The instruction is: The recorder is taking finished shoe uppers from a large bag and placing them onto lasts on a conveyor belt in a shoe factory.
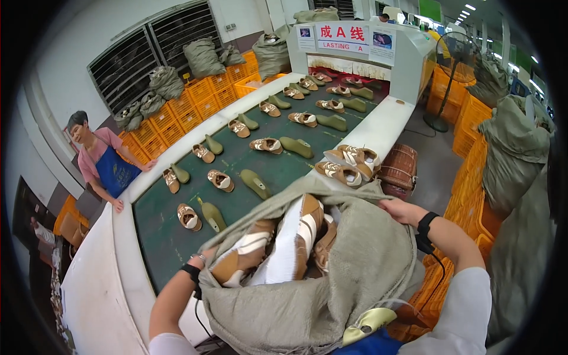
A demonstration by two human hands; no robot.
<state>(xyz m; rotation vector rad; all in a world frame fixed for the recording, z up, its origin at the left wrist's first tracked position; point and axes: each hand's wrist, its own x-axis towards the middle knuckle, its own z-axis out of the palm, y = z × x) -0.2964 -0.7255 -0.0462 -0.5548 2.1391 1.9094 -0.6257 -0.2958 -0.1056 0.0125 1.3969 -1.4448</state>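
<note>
Right hand (pixel 396 211) grips a baggy grey-green cloth sack (pixel 367 245) by its right rim.
Left hand (pixel 206 255) at the sack's left rim, fingers hidden, grip unclear; brown-and-white low sneakers (pixel 309 229) lie inside. Even outward tension should hold the mouth wide.

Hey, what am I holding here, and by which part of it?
An open grey-green sack with brown-and-white shoes inside. Your right hand grips its rim on the right; your left hand is at the left rim, its grip hidden.
</note>
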